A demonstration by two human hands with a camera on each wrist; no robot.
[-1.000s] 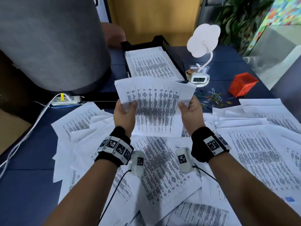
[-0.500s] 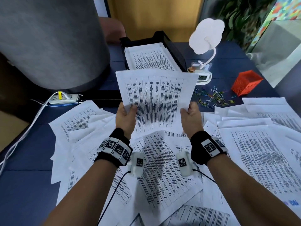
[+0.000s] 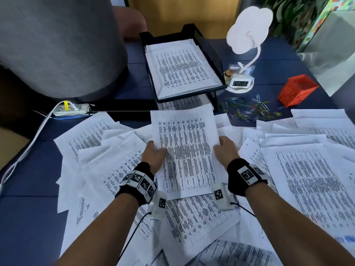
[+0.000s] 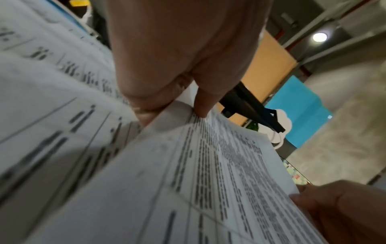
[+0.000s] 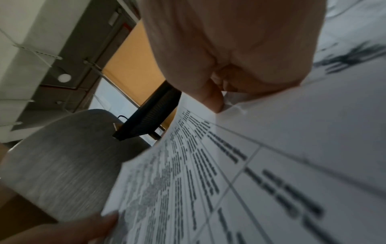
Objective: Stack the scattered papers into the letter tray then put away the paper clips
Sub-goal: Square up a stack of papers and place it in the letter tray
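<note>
Scattered papers cover most of the desk; the bulk remains unsorted. The letter tray holds a partial stack. My left hand and right hand each pinch one side of a sheaf, low over the pile before the tray. Paper clips lie loose beside the orange holder, untouched.

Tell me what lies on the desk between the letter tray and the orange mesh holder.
In the head view, a white desk lamp with a clock base stands between the letter tray and the orange mesh holder; coloured paper clips lie scattered just nearer the camera.
</note>
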